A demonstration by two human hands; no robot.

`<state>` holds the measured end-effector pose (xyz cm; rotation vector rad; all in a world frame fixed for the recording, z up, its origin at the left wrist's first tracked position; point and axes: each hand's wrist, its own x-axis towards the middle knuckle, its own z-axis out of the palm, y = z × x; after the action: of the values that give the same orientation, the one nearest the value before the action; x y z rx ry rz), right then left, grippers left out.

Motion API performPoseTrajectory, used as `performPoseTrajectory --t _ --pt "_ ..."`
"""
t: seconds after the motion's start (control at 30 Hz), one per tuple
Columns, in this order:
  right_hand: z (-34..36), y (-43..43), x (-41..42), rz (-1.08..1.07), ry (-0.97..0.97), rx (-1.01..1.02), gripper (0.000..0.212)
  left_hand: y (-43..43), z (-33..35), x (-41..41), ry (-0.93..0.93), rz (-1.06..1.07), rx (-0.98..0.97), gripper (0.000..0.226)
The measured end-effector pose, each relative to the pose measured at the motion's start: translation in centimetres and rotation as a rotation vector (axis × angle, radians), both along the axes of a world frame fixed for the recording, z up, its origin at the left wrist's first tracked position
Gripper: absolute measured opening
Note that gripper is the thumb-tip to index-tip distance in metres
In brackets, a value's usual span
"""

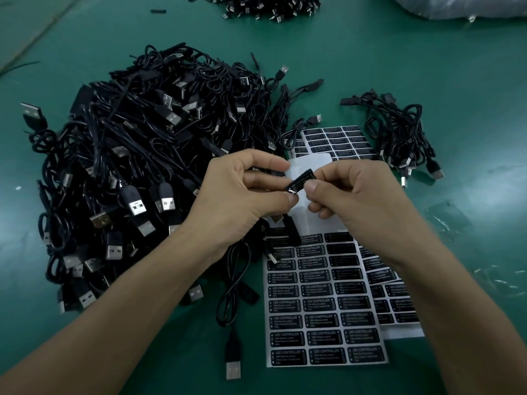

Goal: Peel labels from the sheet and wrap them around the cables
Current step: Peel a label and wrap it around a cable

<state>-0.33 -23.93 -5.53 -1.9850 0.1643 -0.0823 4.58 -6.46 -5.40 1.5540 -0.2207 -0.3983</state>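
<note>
- Hands meet over the green worktop (470,109). The left hand (242,195) pinches a thin black USB cable (232,283) between thumb and curled fingers. The right hand (356,201) pinches one end of a small glossy black rectangular label (298,182) with pale print.
- Label sits between the two thumbs, off its sheet and held above it. The fingers hide the join, so I cannot tell whether it sticks to the cable yet.
- Step in hand, as I judge it, is the wrapping, with the peeling done for this label. The next move calls for folding the label squarely round the cable so that its ends meet without a skewed edge.
- White backing sheet of black labels (322,309) lies just below the hands, with its upper rows bare. More sheets lie under and beyond it.
- Big heap of black USB cables (137,155) crowds the left side, up near the sheet's left edge. A smaller bunch of cables (399,129) lies beyond the right hand. Open room is at the near right.
</note>
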Motion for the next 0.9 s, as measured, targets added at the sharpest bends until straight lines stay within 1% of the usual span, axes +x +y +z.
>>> performPoseTrajectory --t 0.9 --pt "-0.59 0.37 0.12 -0.047 -0.031 -0.007 0.016 -0.08 0.05 -0.13 0.0 0.034 0.009 0.029"
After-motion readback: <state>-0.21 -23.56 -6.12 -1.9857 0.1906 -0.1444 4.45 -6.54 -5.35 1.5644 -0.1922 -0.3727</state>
